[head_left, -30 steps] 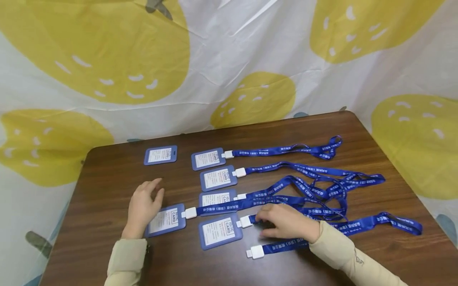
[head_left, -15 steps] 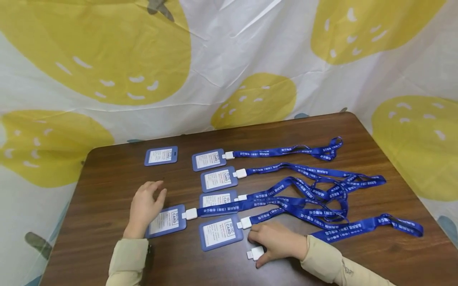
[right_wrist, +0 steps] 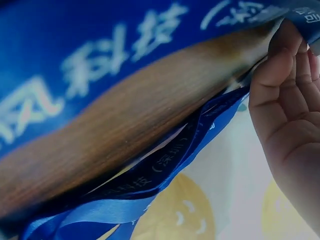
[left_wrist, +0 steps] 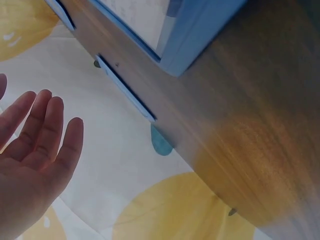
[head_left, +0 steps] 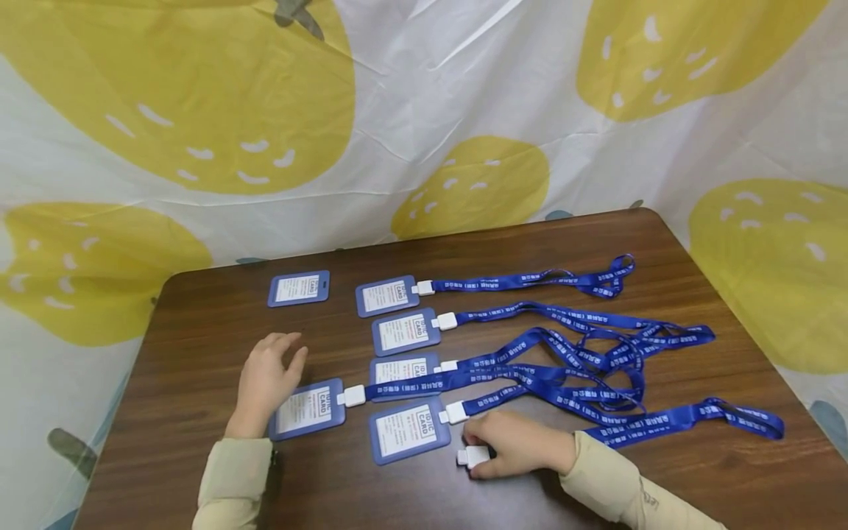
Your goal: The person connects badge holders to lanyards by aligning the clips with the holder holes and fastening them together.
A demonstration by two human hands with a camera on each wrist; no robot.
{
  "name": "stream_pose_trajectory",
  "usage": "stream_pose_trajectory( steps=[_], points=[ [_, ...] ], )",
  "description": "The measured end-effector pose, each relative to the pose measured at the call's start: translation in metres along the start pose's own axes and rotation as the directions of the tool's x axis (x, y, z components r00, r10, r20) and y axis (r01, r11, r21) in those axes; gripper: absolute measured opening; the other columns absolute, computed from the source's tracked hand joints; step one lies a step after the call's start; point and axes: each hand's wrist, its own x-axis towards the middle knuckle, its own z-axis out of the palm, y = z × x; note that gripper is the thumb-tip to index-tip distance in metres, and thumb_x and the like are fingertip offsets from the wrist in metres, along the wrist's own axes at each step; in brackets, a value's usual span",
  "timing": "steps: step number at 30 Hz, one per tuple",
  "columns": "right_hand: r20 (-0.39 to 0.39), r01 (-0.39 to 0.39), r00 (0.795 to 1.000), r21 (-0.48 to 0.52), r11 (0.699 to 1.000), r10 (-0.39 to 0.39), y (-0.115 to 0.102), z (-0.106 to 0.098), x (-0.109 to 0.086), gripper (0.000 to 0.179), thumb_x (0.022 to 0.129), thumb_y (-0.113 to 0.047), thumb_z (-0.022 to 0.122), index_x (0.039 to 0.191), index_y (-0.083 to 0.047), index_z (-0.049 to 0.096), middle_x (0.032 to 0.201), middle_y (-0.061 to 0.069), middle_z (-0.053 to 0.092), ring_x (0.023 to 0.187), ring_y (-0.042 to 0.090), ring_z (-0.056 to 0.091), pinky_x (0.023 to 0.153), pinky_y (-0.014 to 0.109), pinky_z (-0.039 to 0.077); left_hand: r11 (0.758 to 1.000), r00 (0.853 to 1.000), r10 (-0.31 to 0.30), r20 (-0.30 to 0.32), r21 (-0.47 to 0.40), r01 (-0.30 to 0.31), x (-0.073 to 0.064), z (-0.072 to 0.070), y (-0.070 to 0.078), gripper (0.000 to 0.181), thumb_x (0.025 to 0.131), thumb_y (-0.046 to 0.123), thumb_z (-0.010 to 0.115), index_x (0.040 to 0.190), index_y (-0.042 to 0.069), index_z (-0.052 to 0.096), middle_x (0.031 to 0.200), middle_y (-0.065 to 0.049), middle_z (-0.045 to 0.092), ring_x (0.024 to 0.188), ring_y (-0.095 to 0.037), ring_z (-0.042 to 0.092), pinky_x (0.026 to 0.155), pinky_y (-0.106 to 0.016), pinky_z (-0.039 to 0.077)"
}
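My right hand point(head_left: 523, 445) pinches the white plastic clip point(head_left: 474, 456) of a blue lanyard between thumb and fingers, near the front of the table. That clip has no badge holder on it. The lanyard's strap point(head_left: 639, 427) runs out to the right from under the sleeve; its printed band point(right_wrist: 100, 65) fills the upper left of the right wrist view. At the left, my left hand point(head_left: 265, 379) has its fingers relaxed and holds nothing. Beside it lies a blue badge holder point(head_left: 308, 412) joined to a lanyard clip point(head_left: 355, 395). Another clipped badge holder point(head_left: 409, 430) lies left of my right hand.
More badge holders point(head_left: 397, 331) with lanyards lie in a column behind, their straps point(head_left: 596, 361) overlapping at the right. A lone badge holder point(head_left: 298, 288) without a lanyard is at the back left. The wooden table point(head_left: 199, 331) meets a lemon-print cloth point(head_left: 450, 88) behind.
My right hand has moved left and toward the table's front, from beside another lanyard's strap to the loose clip, and now pinches it. The left hand has barely moved.
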Motion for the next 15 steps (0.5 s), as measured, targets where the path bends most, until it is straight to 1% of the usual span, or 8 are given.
stream_pose_trajectory(
  steps=[3,6,9,12,15],
  points=[
    [-0.021,-0.003,1.000,0.081,0.997,0.004,0.002,-0.003,0.000,0.024,0.073,-0.025,0.072,0.081,-0.013,0.054,0.063,-0.013,0.043,0.054,-0.002,0.034,0.048,0.011,0.029,1.000,1.000,-0.014,0.023,0.001,0.014,0.000,-0.001,0.001,0.029,0.085,0.011,0.058,0.108,-0.007,0.060,0.104,-0.025,0.058,0.098,-0.041,0.054,0.082,-0.053,0.042],
    [-0.061,-0.001,0.998,0.132,0.991,0.009,0.004,-0.006,0.000,0.024,0.075,-0.025,0.072,0.088,-0.010,0.058,0.068,-0.013,0.051,0.058,-0.002,0.040,0.053,0.012,0.035,1.000,0.999,-0.018,0.035,0.001,0.018,0.000,-0.002,0.001,0.029,0.086,0.011,0.058,0.108,-0.008,0.060,0.105,-0.025,0.058,0.098,-0.041,0.053,0.082,-0.054,0.041],
    [-0.104,-0.006,0.994,0.186,0.983,0.025,0.007,-0.009,0.001,0.025,0.075,-0.024,0.073,0.091,-0.010,0.061,0.074,-0.012,0.058,0.063,-0.002,0.044,0.059,0.015,0.040,1.000,0.999,-0.011,0.039,0.000,0.011,0.002,-0.003,0.000,0.029,0.085,0.011,0.058,0.108,-0.008,0.060,0.104,-0.025,0.058,0.098,-0.041,0.054,0.082,-0.053,0.042],
    [-0.154,-0.011,0.987,0.226,0.974,0.047,0.010,-0.010,0.000,0.024,0.074,-0.023,0.075,0.088,-0.011,0.060,0.072,-0.013,0.058,0.064,-0.002,0.044,0.060,0.016,0.040,1.000,0.999,-0.009,0.045,-0.003,0.009,0.004,-0.005,-0.001,0.029,0.086,0.010,0.057,0.108,-0.008,0.059,0.105,-0.026,0.058,0.099,-0.042,0.053,0.082,-0.054,0.042],
    [-0.217,-0.013,0.974,0.210,0.978,0.060,0.012,-0.012,-0.001,0.023,0.073,-0.022,0.075,0.084,-0.015,0.057,0.070,-0.015,0.052,0.064,-0.001,0.042,0.061,0.018,0.037,1.000,0.999,-0.007,0.048,-0.011,0.007,0.008,-0.007,-0.001,0.029,0.086,0.010,0.057,0.109,-0.009,0.059,0.106,-0.026,0.057,0.100,-0.042,0.053,0.083,-0.054,0.041]
  ],
)
